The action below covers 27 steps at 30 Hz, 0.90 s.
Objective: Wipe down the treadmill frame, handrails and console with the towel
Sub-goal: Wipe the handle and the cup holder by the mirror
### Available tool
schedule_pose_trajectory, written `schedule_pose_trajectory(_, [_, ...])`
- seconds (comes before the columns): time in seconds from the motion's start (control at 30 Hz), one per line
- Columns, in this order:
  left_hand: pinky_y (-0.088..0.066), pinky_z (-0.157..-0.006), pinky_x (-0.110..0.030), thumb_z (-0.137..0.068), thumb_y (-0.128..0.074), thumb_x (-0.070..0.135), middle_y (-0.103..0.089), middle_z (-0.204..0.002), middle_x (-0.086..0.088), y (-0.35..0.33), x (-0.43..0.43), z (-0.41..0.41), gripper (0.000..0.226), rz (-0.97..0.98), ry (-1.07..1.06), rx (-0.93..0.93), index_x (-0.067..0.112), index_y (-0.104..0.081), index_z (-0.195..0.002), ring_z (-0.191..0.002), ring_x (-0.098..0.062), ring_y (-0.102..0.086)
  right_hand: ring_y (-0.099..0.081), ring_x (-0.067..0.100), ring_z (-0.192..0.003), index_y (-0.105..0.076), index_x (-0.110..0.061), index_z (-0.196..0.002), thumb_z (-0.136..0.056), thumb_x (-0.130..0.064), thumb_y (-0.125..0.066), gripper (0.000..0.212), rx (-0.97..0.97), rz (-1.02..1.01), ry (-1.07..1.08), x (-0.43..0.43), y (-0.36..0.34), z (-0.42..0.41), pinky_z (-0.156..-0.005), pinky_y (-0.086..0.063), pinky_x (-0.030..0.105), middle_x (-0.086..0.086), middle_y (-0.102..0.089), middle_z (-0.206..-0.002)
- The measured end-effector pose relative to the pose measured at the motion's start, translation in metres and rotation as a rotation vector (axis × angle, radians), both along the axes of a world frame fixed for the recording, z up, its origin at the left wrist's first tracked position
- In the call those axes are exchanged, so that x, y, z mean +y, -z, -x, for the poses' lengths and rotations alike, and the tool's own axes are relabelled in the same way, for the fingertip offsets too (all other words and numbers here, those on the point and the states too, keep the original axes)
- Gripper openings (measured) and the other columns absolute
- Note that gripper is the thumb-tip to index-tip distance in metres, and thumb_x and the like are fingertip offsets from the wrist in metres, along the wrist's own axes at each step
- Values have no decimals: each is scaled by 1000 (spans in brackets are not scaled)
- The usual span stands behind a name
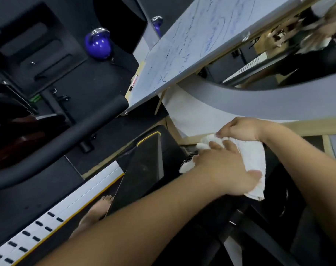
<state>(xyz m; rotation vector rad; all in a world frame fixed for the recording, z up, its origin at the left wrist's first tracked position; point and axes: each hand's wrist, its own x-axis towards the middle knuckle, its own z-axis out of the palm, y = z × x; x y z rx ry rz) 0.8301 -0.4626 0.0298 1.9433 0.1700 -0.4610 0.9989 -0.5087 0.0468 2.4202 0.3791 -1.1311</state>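
A white towel (253, 156) lies bunched between the two hands, spread over a dark part of the treadmill. Which part that is cannot be told. The left hand (226, 169) lies flat on top of the towel, palm down, with its fingers (213, 145) straight and a little apart and the thumb stretched out along the cloth's near side. Crumpled ends of the towel stick out past the fingertips and beneath the thumb. The right hand (240, 129) sits just beyond the left, almost touching it, with its fingers curled and pinching the towel's far edge.

Just past the right hand a broad grey curved bar (259, 104) sweeps across. Further out beyond both hands a whiteboard (182, 45) covered in blue scribbles leans at a slant. Well off to the left of the left hand runs a black padded handrail (77, 135). Beyond that, two purple kettlebells (98, 43) stand on the dark floor. Under the left forearm lies a pale side strip (67, 204) with dark dashes, and a bare foot (98, 210) rests beside it.
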Motion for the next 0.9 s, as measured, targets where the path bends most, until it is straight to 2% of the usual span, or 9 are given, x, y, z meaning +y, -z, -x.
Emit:
schedule_pose_trajectory(0.1, [-48, -83, -49, -85, -55, 65, -42, -132, -14, 7, 8, -20, 71, 27, 48, 18, 32, -28, -141, -108, -41, -53, -55, 24, -109, -67, -19, -110, -83, -58, -55, 49, -168, -7, 113, -16, -9, -9, -92, -42, 35, 0, -59, -116])
schedule_pose_trajectory(0.17, [-46, -88, -49, -88, -53, 62, -38, -141, -18, 2, 2, -30, 73, -7, 108, -20, 32, -23, -146, -116, -43, -50, -56, 24, -89, -65, -13, -100, -82, -60, -47, 53, -270, -51, 183, -31, -19, -10, -74, -41, 35, 5, -60, -103])
schedule_pose_trajectory(0.23, [-38, -104, -52, -90, -48, 61, -18, -158, -23, -4, 1, -40, 86, -41, 212, -37, 25, -6, -156, -135, -47, -35, -54, 26, -82, -62, -13, -84, -88, -51, -43, 43, -405, -176, 288, -52, -32, -1, -69, -40, 35, 7, -62, -93])
schedule_pose_trajectory(0.3, [-30, -112, -50, -90, -45, 61, -11, -161, -20, -11, 0, -56, 92, -74, 248, -46, 18, 1, -157, -143, -43, -25, -54, 30, -86, -61, -16, -76, -90, -48, -34, 44, -567, -303, 298, -78, -42, 17, -72, -40, 38, 9, -64, -92])
schedule_pose_trajectory(0.47, [-33, -106, -46, -89, -44, 58, -33, -154, -10, -29, -30, -82, 79, -258, 279, -261, 20, -19, -153, -137, -35, -38, -53, 36, -106, -61, -11, -110, -98, -41, -26, 47, -888, -564, 135, -139, -41, 65, -89, -42, 44, 17, -62, -111])
schedule_pose_trajectory(0.6, [-27, -114, -45, -96, -37, 55, -13, -166, 0, -27, -43, -94, 73, -459, 361, -369, 27, -9, -158, -144, -37, -27, -50, 40, -119, -51, -3, -131, -95, -36, -22, 57, -912, -584, 53, -165, -34, 78, -103, -40, 49, 22, -53, -132])
schedule_pose_trajectory(0.7, [-20, -119, -50, -98, -30, 52, -2, -167, 8, -29, -51, -95, 69, -565, 447, -443, 31, -5, -158, -148, -40, -17, -41, 41, -131, -40, -1, -142, -100, -24, -36, 48, -936, -519, 66, -181, -29, 91, -110, -34, 47, 24, -34, -149])
schedule_pose_trajectory(0.77, [-11, -120, -56, -100, -27, 52, 3, -166, 12, -32, -55, -88, 65, -639, 497, -457, 34, -4, -158, -150, -42, -4, -29, 37, -140, -30, -5, -147, -96, -9, -43, 53, -909, -478, 117, -190, -31, 102, -114, -30, 44, 20, -19, -157])
schedule_pose_trajectory(0.9, [10, -120, -52, -104, -22, 50, 1, -166, 9, -50, -68, -47, 59, -714, 579, -516, 32, -8, -158, -151, -32, 16, -11, 29, -148, -24, -10, -148, -94, -3, -44, 57, -866, -428, 216, -204, -41, 126, -109, -34, 41, 13, -4, -162])
